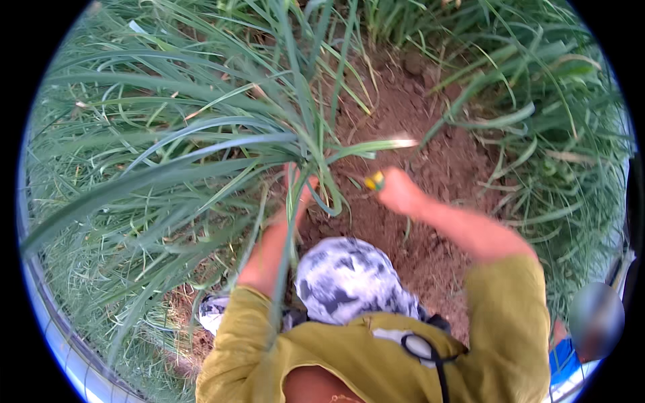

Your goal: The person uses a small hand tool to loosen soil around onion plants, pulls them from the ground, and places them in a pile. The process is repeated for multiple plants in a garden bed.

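Note:
A clump of long green onion-like leaves spreads wide before me, blurred at its outer tips. My left hand is closed around the base of this clump, with leaves hiding much of the hand. To the right, over bare soil, my right hand makes a fist around a tool with a yellow and green handle. The working end of that tool is too blurred to make out. A gap of soil and a few leaf tips separates the two hands.
Reddish-brown soil runs between dense green rows on the left and right. My knee in patterned grey-white cloth is close below my hands. Another person in blue clothing is at the lower right edge.

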Demonstrator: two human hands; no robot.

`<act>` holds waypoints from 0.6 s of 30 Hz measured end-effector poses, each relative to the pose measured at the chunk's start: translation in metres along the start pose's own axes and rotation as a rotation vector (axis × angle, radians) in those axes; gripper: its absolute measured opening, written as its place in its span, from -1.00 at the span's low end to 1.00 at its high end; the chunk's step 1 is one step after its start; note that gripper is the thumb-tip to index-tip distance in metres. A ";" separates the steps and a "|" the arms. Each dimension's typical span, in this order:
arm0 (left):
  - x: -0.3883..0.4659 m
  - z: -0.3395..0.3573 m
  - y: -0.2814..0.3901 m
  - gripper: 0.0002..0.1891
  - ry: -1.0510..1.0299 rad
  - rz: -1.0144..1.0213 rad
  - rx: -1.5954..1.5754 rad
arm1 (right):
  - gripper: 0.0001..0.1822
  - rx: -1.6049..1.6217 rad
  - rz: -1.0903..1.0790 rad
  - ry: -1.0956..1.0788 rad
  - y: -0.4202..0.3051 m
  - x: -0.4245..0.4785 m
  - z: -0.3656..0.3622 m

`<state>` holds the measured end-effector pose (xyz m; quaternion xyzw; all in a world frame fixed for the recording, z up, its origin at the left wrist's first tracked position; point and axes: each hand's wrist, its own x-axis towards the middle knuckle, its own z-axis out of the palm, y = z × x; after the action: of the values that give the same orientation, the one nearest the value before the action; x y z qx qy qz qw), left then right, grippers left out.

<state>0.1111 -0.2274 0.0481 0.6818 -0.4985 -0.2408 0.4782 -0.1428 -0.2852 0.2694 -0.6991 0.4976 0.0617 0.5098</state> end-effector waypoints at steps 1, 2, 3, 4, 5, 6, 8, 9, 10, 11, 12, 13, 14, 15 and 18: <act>0.004 0.013 0.004 -0.37 0.065 0.177 0.407 | -0.70 0.008 -0.013 0.096 0.025 0.015 0.021; 0.007 0.023 0.008 -0.46 -0.131 -0.371 0.115 | -0.69 0.089 -0.008 0.114 0.056 0.018 0.043; 0.005 0.033 0.017 -0.56 0.136 -0.289 -0.211 | -0.67 0.138 0.069 0.128 0.085 0.019 0.058; 0.001 0.040 0.026 -0.65 0.332 -0.218 -0.404 | -0.66 0.166 -0.025 0.168 0.110 0.016 0.070; 0.001 0.044 0.035 -0.72 0.385 -0.298 -0.370 | -0.66 0.187 -0.060 0.209 0.131 0.009 0.079; -0.008 0.044 0.042 -0.74 0.303 -0.353 -0.443 | -0.65 0.229 -0.166 0.232 0.149 -0.005 0.087; -0.018 0.038 0.050 -0.78 0.213 -0.591 -0.591 | -0.63 0.248 -0.009 0.233 0.169 -0.019 0.097; -0.013 0.030 0.049 -0.80 0.251 -0.499 -0.654 | -0.62 0.282 -0.087 0.240 0.168 -0.012 0.105; -0.020 0.027 0.051 -0.87 0.239 -0.544 -0.709 | -0.61 0.291 -0.052 0.269 0.173 -0.018 0.119; -0.019 0.021 0.048 -0.89 0.210 -0.560 -0.792 | -0.59 0.318 -0.095 0.314 0.175 -0.013 0.136; -0.022 0.016 0.046 -0.85 0.304 -0.595 -0.877 | -0.58 0.332 -0.092 0.355 0.180 -0.011 0.157; -0.022 0.010 0.042 -0.79 0.359 -0.586 -0.985 | -0.52 0.394 -0.157 0.444 0.183 -0.009 0.183; -0.025 0.007 0.040 -0.87 0.403 -0.677 -1.001 | -0.49 0.483 -0.208 0.481 0.189 -0.003 0.204; -0.027 0.004 0.037 -0.83 0.338 -0.618 -1.032 | -0.47 0.549 -0.086 0.414 0.193 -0.005 0.222; -0.037 0.004 0.032 -0.74 0.322 -0.706 -1.014 | -0.45 0.551 -0.137 0.331 0.200 -0.022 0.214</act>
<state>0.0788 -0.1965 0.0696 0.5217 0.0102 -0.4845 0.7021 -0.2152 -0.1031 0.0512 -0.5671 0.5234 -0.2242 0.5951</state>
